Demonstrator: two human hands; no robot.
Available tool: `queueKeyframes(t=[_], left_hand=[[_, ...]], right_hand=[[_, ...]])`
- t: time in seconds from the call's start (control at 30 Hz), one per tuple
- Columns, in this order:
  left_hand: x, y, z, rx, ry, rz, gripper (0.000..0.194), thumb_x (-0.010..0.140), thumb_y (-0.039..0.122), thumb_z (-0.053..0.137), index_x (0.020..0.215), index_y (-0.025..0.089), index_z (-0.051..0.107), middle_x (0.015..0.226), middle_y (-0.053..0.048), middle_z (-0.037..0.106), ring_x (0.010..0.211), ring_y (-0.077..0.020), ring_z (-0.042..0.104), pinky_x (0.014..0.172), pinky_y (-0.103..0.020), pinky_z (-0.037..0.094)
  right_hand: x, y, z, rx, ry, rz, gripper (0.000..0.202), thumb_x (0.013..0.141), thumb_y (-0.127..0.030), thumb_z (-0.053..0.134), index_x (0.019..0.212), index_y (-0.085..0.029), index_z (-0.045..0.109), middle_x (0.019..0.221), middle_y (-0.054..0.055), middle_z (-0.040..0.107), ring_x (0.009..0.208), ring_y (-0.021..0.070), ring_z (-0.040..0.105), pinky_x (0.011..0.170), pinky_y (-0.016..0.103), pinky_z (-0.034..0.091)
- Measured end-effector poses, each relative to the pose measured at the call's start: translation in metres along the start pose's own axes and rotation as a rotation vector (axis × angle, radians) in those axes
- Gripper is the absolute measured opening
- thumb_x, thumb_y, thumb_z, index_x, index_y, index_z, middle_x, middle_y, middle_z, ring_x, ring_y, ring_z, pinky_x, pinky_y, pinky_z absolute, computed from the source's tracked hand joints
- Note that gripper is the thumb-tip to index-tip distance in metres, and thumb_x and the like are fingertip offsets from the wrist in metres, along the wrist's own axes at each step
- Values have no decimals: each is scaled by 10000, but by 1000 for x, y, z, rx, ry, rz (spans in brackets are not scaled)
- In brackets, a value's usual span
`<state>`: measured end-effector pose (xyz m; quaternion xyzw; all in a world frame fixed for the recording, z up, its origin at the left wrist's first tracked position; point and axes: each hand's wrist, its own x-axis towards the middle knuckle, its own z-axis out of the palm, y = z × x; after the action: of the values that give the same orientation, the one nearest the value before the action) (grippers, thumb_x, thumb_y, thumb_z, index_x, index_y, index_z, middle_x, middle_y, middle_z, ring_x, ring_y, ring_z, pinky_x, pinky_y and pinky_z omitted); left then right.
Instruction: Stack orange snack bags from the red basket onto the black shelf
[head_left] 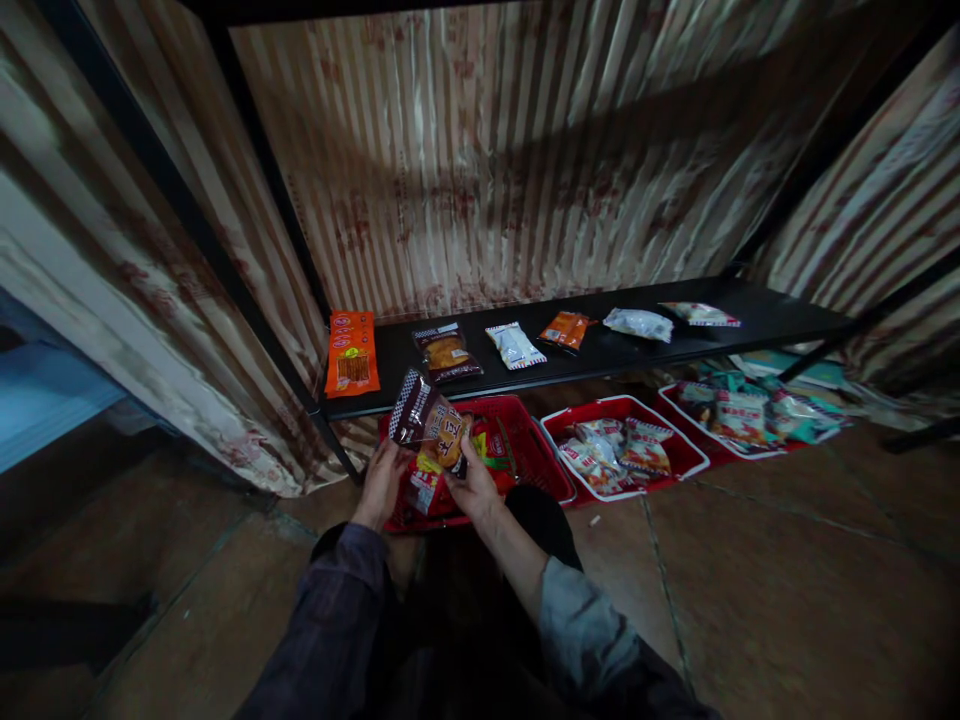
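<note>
Over a red basket (525, 440), both hands (427, 485) reach forward, pinching a snack packet (431, 425).

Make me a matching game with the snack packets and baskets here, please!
Things:
1. orange packet
2. checkered packet
3. white packet
4. middle red basket

Places:
a. on the floor, below the shelf
b. left end of the shelf
c. held in both hands, left hand and right hand
d. on the shelf, third packet from the left

Pairs: 1-b, 2-c, 3-d, 4-a
</note>
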<state>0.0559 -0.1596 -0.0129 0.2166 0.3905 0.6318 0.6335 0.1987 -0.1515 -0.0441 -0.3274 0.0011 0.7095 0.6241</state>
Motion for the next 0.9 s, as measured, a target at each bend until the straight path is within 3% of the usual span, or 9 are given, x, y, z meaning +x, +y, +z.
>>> queueKeyframes(t=[0.1, 0.27, 0.4, 0.53, 0.63, 0.73, 0.9], left_hand=[[-12, -12, 12, -96, -20, -7, 464, 700, 551, 656, 977, 178, 644, 1021, -80, 670, 936, -176, 627, 889, -327, 465], [-13, -15, 30, 1, 100, 4, 385, 679, 403, 725, 979, 190, 612, 1007, -64, 685, 939, -176, 640, 834, -298, 475], [-3, -9, 26, 67, 188, -18, 334, 686, 378, 711, 929, 184, 589, 922, -43, 696, 801, -143, 655, 723, -263, 487], [4, 2, 17, 155, 155, -18, 371, 677, 413, 710, 939, 177, 596, 945, -55, 699, 835, -158, 661, 740, -278, 498], [4, 5, 16, 163, 137, -33, 372, 690, 407, 709, 965, 178, 608, 1012, -71, 694, 940, -176, 648, 842, -314, 491], [2, 3, 20, 199, 124, -39, 368, 707, 422, 697, 974, 179, 624, 1014, -75, 699, 999, -196, 634, 903, -344, 470], [-2, 1, 20, 242, 84, -5, 406, 714, 461, 683, 999, 175, 638, 990, -79, 709, 1013, -214, 631, 912, -364, 469]], right_hand=[[-7, 10, 4, 7, 16, -19, 282, 772, -321, 681, 1039, -260, 616, 896, 5, 722, 817, 191, 687, 720, 362, 573], [-15, 14, 4, -97, -35, -52, 278, 756, -324, 686, 1017, -293, 596, 899, -31, 720, 812, 174, 679, 699, 337, 565], [-11, 2, -4, -271, -4, -33, 255, 733, -424, 688, 917, -260, 625, 881, -2, 718, 852, 189, 666, 712, 320, 550], [0, -27, -3, -412, 132, -292, 304, 639, -440, 753, 845, -243, 646, 898, -2, 709, 903, 169, 639, 761, 262, 516], [2, -47, 9, -580, -56, -402, 343, 623, -462, 757, 844, -214, 674, 889, 15, 706, 857, 161, 639, 750, 256, 503], [-5, -58, 26, -707, -248, -311, 348, 623, -456, 763, 867, -218, 690, 847, 4, 706, 779, 137, 640, 706, 240, 494], [-15, -60, 42, -721, -280, -206, 354, 532, -437, 813, 758, -194, 689, 699, -12, 690, 621, 100, 605, 603, 213, 470]])
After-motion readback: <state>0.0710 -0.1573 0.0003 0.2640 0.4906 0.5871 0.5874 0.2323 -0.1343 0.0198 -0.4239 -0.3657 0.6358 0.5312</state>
